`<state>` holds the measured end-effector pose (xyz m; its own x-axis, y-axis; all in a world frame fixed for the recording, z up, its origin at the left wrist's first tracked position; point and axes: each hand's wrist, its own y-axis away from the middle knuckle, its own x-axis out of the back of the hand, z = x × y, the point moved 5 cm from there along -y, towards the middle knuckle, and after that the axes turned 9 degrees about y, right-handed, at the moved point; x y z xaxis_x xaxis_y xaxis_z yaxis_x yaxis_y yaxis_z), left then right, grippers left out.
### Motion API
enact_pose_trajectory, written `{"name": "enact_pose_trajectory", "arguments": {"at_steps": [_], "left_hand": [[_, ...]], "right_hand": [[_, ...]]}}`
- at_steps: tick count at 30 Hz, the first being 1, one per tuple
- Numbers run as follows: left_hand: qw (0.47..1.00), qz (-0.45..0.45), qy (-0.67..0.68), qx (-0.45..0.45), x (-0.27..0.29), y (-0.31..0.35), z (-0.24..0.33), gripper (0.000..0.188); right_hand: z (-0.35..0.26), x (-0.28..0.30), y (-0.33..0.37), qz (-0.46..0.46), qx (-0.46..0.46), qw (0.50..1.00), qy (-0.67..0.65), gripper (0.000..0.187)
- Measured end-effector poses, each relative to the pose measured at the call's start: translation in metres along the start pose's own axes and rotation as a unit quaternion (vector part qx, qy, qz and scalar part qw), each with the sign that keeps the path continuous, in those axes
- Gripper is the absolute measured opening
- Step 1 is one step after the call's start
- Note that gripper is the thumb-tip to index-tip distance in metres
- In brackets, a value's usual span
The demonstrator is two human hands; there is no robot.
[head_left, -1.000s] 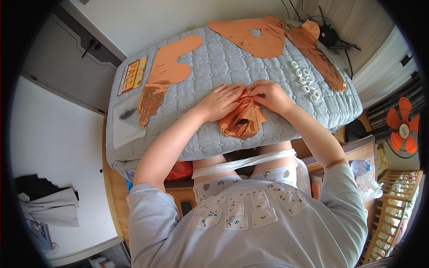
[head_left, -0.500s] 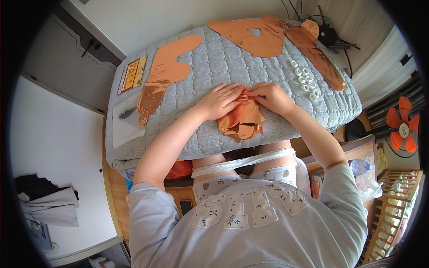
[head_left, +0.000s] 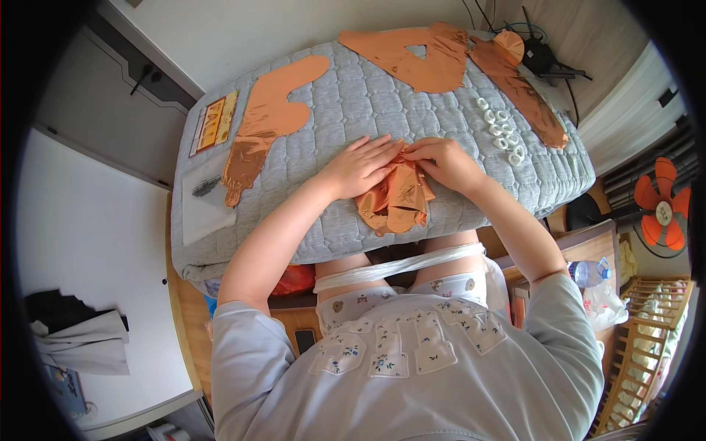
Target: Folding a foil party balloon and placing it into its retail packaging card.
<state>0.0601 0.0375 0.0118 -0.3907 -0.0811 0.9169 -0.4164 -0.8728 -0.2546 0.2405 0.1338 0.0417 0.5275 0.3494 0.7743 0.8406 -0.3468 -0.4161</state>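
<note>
I have bare quilted mattress (head_left: 353, 110) straight ahead of both sets of fingers, running up to a flat copper foil piece with a triangular cut-out (head_left: 382, 65) near the far edge. The near edge of the bed is close on the body side of the hands, with the person's thighs (head_left: 364, 275) just below it. To the left of the left hand (head_left: 358, 169), past a strip of quilting, I see a curved copper foil piece (head_left: 272, 103) and a pale plastic sheet (head_left: 206, 202). Ahead and to the right of the right hand (head_left: 450, 163), white rings (head_left: 498, 128) sit in a loose cluster, with a long copper foil piece (head_left: 526, 95) past them.

The crumpled foil (head_left: 393, 198) is under and just to the body side of the fingers. It is shiny copper, gathered tight at the top, fanning into creases and loose folds toward the near edge.

I read the left hand as palm down, fingers stretched and lying close together, its fingertips and thumb resting over the foil's upper left side. The right hand has thumb and forefinger brought together, pinching the gathered top; its other fingers are curled, and I cannot make out their tips.
</note>
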Motion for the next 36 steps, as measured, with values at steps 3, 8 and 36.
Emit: {"name": "enact_pose_trajectory", "arguments": {"at_steps": [3,8,36], "left_hand": [[0.999,-0.045,0.009,0.026,-0.003,0.001,-0.003,0.058],[0.998,-0.053,-0.025,0.027,-0.006,-0.001,0.0,0.058],[0.998,-0.025,0.058,0.005,-0.003,-0.024,0.008,0.062]], "right_hand": [[0.001,-0.002,0.002,0.007,-0.01,1.0,0.007,0.023],[0.007,-0.006,0.004,0.016,0.001,0.999,0.031,0.02],[-0.015,0.004,0.007,-0.035,0.087,0.982,0.167,0.022]]}}
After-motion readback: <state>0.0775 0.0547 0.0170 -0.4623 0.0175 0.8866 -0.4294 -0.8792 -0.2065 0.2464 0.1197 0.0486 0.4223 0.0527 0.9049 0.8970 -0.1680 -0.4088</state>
